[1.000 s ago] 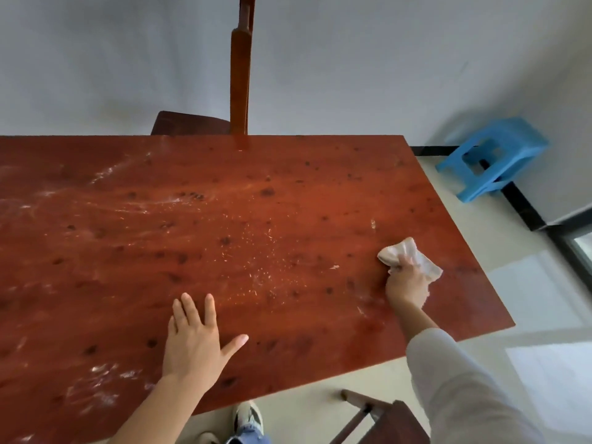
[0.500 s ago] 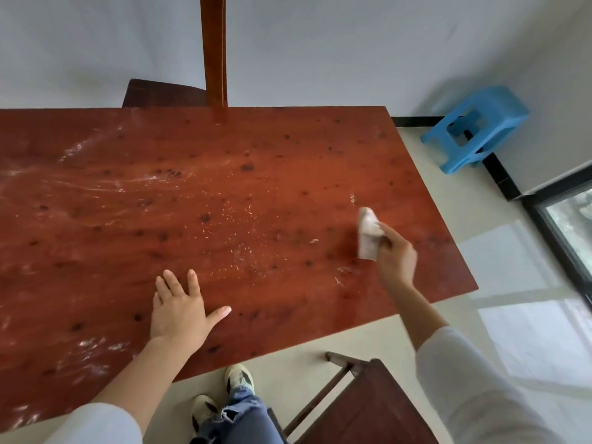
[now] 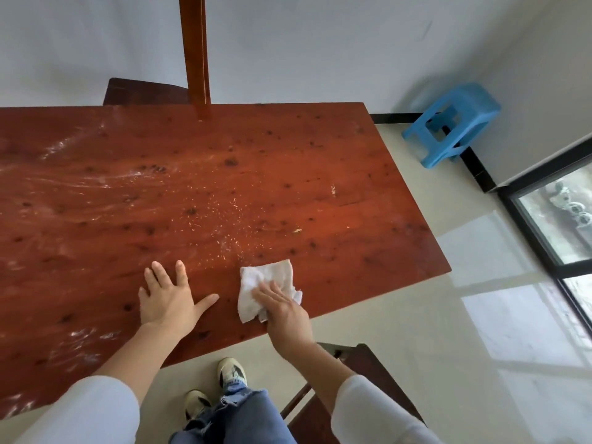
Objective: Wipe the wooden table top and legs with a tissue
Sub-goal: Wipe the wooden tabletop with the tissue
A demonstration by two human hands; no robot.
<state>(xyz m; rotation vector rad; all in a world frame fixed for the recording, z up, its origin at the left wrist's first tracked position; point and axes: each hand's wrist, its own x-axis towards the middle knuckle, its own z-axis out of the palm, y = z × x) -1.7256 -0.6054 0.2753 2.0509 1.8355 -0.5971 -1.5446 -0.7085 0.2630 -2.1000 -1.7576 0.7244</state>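
Observation:
The reddish wooden table top [image 3: 336, 161] fills the middle and left of the view, with white dust streaks at the left and fine crumbs in the middle. A crumpled white tissue [image 3: 262, 283] lies flat near the table's near edge. My right hand [image 3: 283, 310] presses down on it, fingers spread over its lower right part. My left hand [image 3: 169, 299] rests flat on the wood just to the left of the tissue, fingers apart and holding nothing. The table legs are hidden under the top.
A wooden chair [image 3: 195, 49] stands behind the far edge. Another dark wooden chair [image 3: 362, 363] is by my right leg. A blue plastic stool [image 3: 448, 123] sits in the far right corner by the wall. A glass door [image 3: 563, 219] is on the right.
My right hand has carried the tissue from the right side of the table leftward and toward the near edge, and laid it flat. My left hand stays planted.

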